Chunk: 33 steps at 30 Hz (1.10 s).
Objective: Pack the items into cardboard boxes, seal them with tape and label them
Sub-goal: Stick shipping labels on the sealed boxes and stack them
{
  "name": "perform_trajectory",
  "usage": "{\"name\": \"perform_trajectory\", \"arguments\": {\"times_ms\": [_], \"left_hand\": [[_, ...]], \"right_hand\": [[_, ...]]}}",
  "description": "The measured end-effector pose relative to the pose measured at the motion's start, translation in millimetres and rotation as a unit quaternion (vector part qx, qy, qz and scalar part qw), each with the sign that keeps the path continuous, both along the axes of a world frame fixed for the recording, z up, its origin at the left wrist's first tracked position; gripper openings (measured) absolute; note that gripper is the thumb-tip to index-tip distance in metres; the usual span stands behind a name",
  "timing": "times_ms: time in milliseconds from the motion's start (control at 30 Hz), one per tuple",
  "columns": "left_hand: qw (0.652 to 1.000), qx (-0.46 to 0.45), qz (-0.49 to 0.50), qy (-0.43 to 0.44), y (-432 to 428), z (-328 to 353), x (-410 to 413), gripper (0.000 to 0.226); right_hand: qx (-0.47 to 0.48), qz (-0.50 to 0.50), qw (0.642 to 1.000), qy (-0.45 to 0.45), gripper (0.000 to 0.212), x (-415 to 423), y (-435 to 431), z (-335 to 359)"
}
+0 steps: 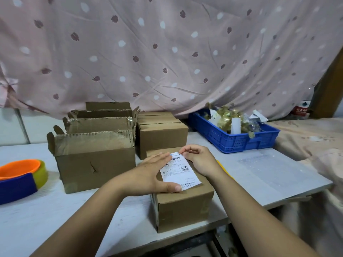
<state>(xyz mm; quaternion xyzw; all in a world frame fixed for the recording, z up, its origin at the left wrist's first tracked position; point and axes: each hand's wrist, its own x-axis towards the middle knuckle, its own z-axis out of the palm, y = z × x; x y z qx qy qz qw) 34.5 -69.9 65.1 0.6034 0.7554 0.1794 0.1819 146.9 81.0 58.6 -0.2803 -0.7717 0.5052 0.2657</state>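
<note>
A closed cardboard box [185, 206] stands at the near edge of the white table [55, 210]. A white shipping label [179, 170] with a barcode and QR code lies on its top. My left hand [154, 173] lies flat on the box, fingers straight along the label's left side, thumb pressing its near corner. My right hand [198, 158] pinches the label's far top corner with curled fingers.
Several open cardboard boxes [94, 160] stand in a row at the left, a closed box [161, 134] behind. A blue crate [233, 138] of gold-wrapped items sits at the back right. A tape dispenser [20, 179] lies far left. A patterned pink cloth hangs behind.
</note>
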Motion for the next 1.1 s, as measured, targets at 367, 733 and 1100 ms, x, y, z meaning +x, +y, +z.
{"name": "perform_trajectory", "arguments": {"times_ms": [367, 733, 1100], "left_hand": [[1.0, 0.026, 0.008, -0.002, -0.6, -0.5, 0.2, 0.111], [0.999, 0.027, 0.014, -0.018, 0.6, -4.1, 1.9, 0.109], [0.998, -0.061, -0.014, 0.004, -0.4, 9.2, -0.3, 0.116]], "right_hand": [[-0.078, 0.069, 0.994, -0.024, 0.034, 27.9, -4.1, -0.6], [-0.032, 0.244, 0.937, -0.247, 0.112, 53.1, 2.1, 24.4], [-0.013, 0.243, 0.939, -0.243, 0.075, 54.0, 6.9, 27.1]]}}
